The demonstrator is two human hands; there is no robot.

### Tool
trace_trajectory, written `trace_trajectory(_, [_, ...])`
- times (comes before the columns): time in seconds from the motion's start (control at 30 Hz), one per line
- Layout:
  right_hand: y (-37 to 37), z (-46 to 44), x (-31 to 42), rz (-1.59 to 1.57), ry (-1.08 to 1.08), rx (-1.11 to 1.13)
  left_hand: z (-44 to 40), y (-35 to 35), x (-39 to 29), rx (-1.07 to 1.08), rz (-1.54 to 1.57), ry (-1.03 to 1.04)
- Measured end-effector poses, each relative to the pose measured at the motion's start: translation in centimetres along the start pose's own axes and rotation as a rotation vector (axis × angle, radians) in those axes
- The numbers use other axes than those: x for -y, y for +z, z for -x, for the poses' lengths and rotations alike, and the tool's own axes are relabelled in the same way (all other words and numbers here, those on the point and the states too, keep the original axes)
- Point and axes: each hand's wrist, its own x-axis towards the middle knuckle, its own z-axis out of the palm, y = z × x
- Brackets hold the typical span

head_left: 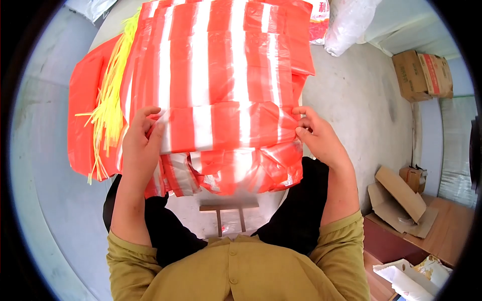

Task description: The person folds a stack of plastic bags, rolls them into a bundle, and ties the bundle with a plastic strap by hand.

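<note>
A pile of red-and-white striped plastic bags (221, 65) lies in front of me, with its near edge hanging crumpled over my lap. My left hand (144, 135) is at the left edge of the top striped bag, thumb and forefinger pinched on the film. At the opposite edge, my right hand (316, 133) grips the same layer between bent fingers and thumb. The sheet stretches flat between both hands. Beside the pile on the left hangs a bunch of yellow plastic strips (113, 95), resting on plain red plastic (83, 115).
Cardboard boxes (422, 75) stand at the far right. An opened carton (401, 200) lies on a brown wooden surface (452, 226) at the lower right. A white plastic bundle (349, 25) is behind the pile. A small wooden frame (228, 206) shows between my legs.
</note>
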Motion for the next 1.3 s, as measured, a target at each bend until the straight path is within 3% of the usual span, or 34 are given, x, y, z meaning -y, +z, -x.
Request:
trace_trajectory(0.07, [0.2,-0.3,-0.2,0.093,-0.099,-0.101,-0.1,-0.1,-0.2,0.005,-0.011,-0.006])
trace_trajectory(0.17, [1.3,-0.6,-0.1,0.225,-0.486,-0.308,0.0,-0.1,-0.5,0.008,-0.007,-0.027])
trace_trajectory(0.27, [3.7,-0.5,1.3,0.366,-0.555,-0.333,-0.1,0.0,-0.5,0.009,0.004,-0.034])
trace_trajectory(0.5, [4.6,-2.2,1.6,0.132,-0.288,-0.16,-0.1,0.2,-0.3,-0.049,0.008,0.012])
trace_trajectory(0.6, [4.4,-2.7,2.4,0.237,-0.262,-0.187,-0.2,0.0,-0.1,-0.059,-0.071,0.018])
trace_trajectory(0.7, [5.0,-2.5,2.3,0.64,-0.572,-0.413,-0.1,-0.4,-1.0,-0.093,-0.385,0.038])
trace_trajectory(0.8, [5.7,-1.0,2.7,0.625,-0.938,-0.296,-0.4,-0.2,-0.4,-0.137,-0.439,0.149])
trace_trajectory(0.83, [6.5,-0.7,3.3,0.626,-0.953,-0.243,-0.3,-0.1,-0.9,-0.155,-0.461,0.141])
trace_trajectory(0.93, [8.4,-0.3,4.6,0.67,-0.966,-0.14,-0.8,0.0,-0.3,-0.286,-0.567,0.397])
trace_trajectory(0.97, [8.6,-0.4,4.5,0.716,-0.955,-0.138,-0.5,-0.3,-0.8,-0.202,-0.561,0.303])
trace_trajectory(1.07, [8.8,-0.9,4.1,0.762,-0.945,-0.137,-0.1,-0.8,-1.1,-0.095,-0.575,0.7])
trace_trajectory(1.1, [8.7,-1.1,4.1,0.762,-0.94,-0.136,0.2,-0.8,-1.4,0.028,-0.552,0.759])
trace_trajectory(1.2, [8.9,-1.0,4.4,0.803,-0.945,-0.161,0.7,0.1,-2.0,0.221,-0.636,0.743])
trace_trajectory(1.3, [9.1,-0.8,4.8,0.829,-0.92,-0.162,0.5,0.4,-1.5,0.213,-0.68,0.698])
